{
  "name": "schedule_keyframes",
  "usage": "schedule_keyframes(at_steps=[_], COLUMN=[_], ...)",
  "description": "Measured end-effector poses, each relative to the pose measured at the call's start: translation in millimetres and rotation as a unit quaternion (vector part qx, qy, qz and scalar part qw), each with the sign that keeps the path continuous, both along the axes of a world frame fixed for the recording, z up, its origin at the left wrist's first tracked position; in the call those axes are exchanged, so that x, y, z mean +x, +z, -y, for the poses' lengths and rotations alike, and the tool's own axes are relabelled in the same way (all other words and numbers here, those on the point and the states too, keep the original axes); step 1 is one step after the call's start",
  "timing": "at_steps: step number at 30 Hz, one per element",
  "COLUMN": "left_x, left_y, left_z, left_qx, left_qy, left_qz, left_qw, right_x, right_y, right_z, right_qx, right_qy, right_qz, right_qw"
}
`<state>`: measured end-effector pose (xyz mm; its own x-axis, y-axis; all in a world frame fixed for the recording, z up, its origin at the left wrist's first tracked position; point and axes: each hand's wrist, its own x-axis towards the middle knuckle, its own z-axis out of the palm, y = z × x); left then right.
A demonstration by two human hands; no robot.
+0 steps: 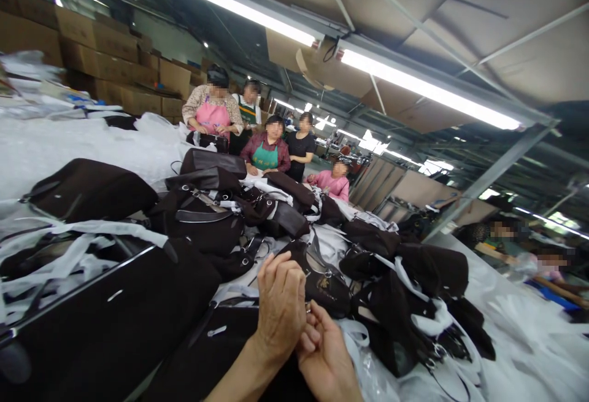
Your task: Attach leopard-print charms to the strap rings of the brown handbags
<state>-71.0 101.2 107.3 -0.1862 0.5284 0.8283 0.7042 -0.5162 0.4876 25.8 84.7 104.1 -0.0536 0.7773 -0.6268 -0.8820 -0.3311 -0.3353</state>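
Around the fingers (276, 276), a spread of dark bags (209, 230)

Hands, two, touching. Left hand (280, 310): fingers bent and held together, back of the hand showing. Right hand (327, 350): fingers curled, thumb and forefinger close together beside a small shiny piece (308, 307); whether that is gripped or worn cannot be told, and anything inside either hand is hidden.

Nearest bag (230, 344): dark, below the fingers, its silver zip pull (216, 331) to their left. Bag with gold lettering (322, 279): just beyond the fingers. Large bag (138, 310): farther left. Clear plastic (373, 371): just right of the fingers. Tabletop (473, 267): pale, farther right. Five people (265, 156): beyond the fingers, well apart. Stacked cartons (105, 64): beyond, far left.
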Motion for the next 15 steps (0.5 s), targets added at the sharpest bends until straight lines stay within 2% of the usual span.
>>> schedule_keyframes(at_steps=[15], left_x=[-2.2], left_y=[-6.3], left_z=[-5.0], left_qx=[-0.036], left_qy=[-0.003], left_qz=[-0.003], left_qw=[0.999], right_x=[1.9], right_y=[-4.3], right_z=[-3.7], right_qx=[0.000], right_qy=[0.005], right_qz=[0.020], right_qw=[1.000])
